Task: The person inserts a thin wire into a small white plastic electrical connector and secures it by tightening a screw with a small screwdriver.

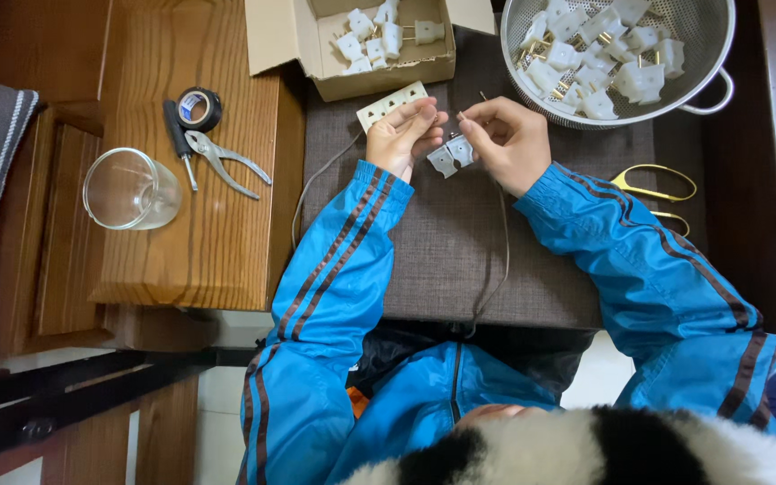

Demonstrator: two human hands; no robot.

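My left hand (403, 136) and my right hand (507, 140) meet over a grey cushion (451, 242). Together they hold a small white plug (450, 157) whose two halves lie apart. A thin brown cord (503, 251) runs from the plug down toward me. A cream socket strip (392, 105) lies just beyond my left hand, partly hidden by its fingers. Both arms wear blue sleeves with dark stripes.
A cardboard box (379, 67) and a metal colander (702, 54) both hold several white plugs. Gold-handled scissors (662, 189) lie at the right. On the wooden table (190, 233) at the left are pliers (226, 162), a screwdriver (179, 139), black tape (198, 108) and a glass jar (130, 189).
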